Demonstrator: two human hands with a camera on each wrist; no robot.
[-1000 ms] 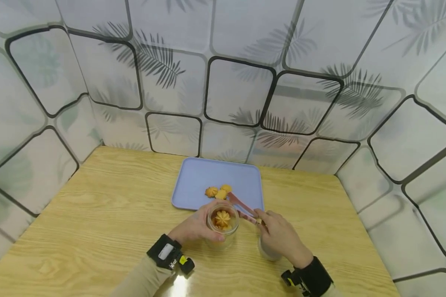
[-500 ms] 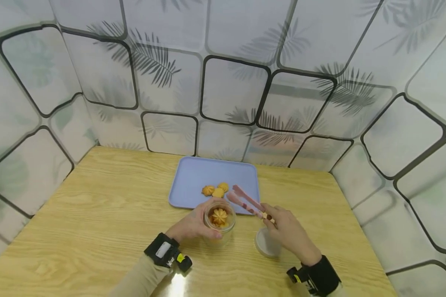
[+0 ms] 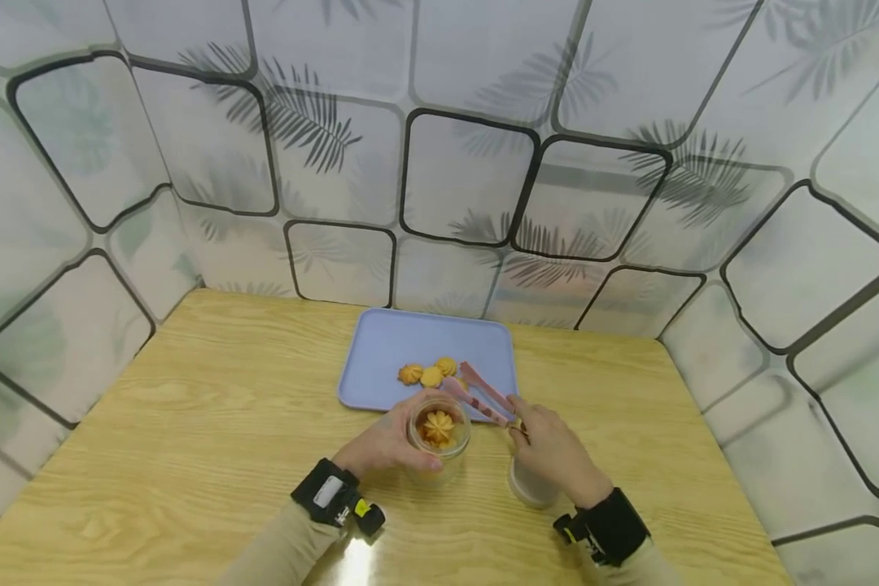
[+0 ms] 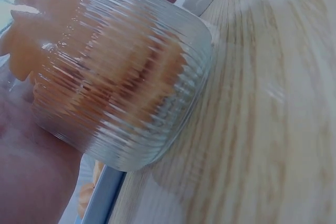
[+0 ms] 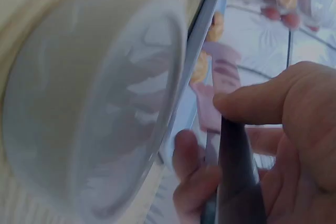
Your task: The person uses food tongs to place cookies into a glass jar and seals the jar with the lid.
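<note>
My left hand (image 3: 391,443) grips a ribbed glass jar (image 4: 184,103) around its side. Star-shaped golden cookies (image 3: 438,428) show inside, one on top near the open mouth. My right hand (image 3: 553,456) holds pink tongs (image 3: 487,391), thumb on one arm and fingers on the other. Their tips stand apart over the tray, right at a cookie (image 5: 199,69) partly hidden by them. Several more cookies (image 3: 430,377) lie on the blue tray (image 3: 388,338). A white bowl-shaped container (image 5: 68,98) stands below my right hand, partly hidden by it in the head view.
The wooden table (image 3: 212,407) carries everything, the tray near its back edge. Patterned curtain-like walls (image 3: 469,179) rise behind and on both sides. The jar stands between me and the tray's front rim.
The tongs were drawn back to the right half a second ago; now their tips are over the tray again, around a cookie. My left hand and the jar stay in place.
</note>
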